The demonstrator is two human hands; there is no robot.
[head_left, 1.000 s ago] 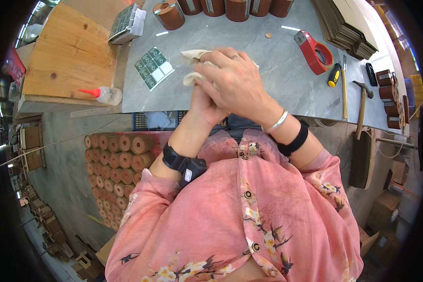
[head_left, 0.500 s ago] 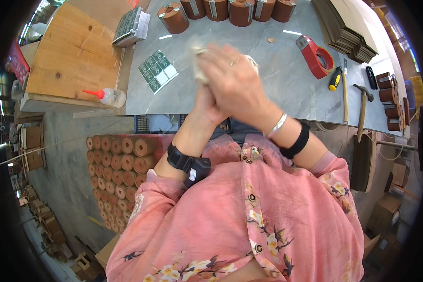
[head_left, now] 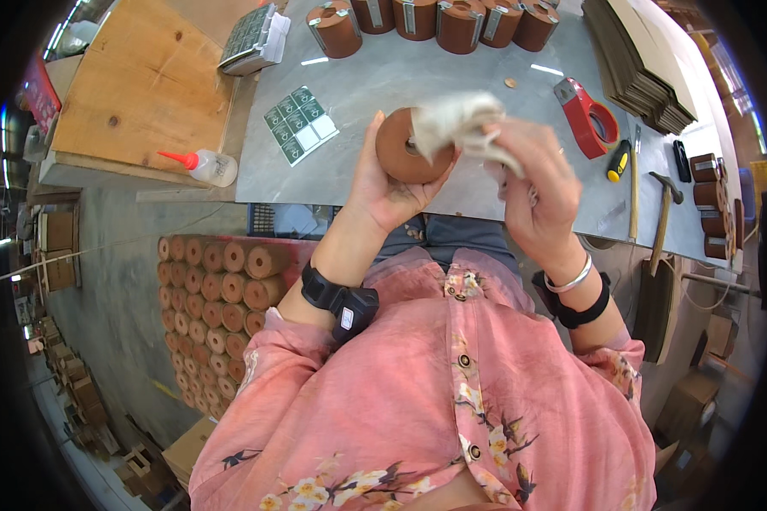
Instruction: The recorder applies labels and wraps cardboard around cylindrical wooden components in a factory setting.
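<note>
A reddish-brown cylinder (head_left: 395, 155) with a small hole in its round end rests in my left hand (head_left: 375, 189), whose fingers wrap its side above the near part of the table. My right hand (head_left: 547, 183) grips a whitish cloth (head_left: 458, 119), smeared by motion, that overlaps the cylinder's right edge. Whether the cloth touches the cylinder there I cannot tell. Left of the cylinder a sheet of green and white labels (head_left: 301, 126) lies flat on the grey table (head_left: 349, 81).
Several brown cylinders with metal strips (head_left: 416, 19) line the far edge. At right are a red tape dispenser (head_left: 586, 119), a yellow-black knife (head_left: 619, 162), a hammer (head_left: 663, 204) and stacked cardboard (head_left: 639, 72). A red-tipped bottle (head_left: 209, 167) stands left. More cylinders (head_left: 222, 281) are stacked below.
My hands, earlier pressed together around the cloth, are now apart. The right hand has moved right with the cloth, and the cylinder in my left hand has come into sight.
</note>
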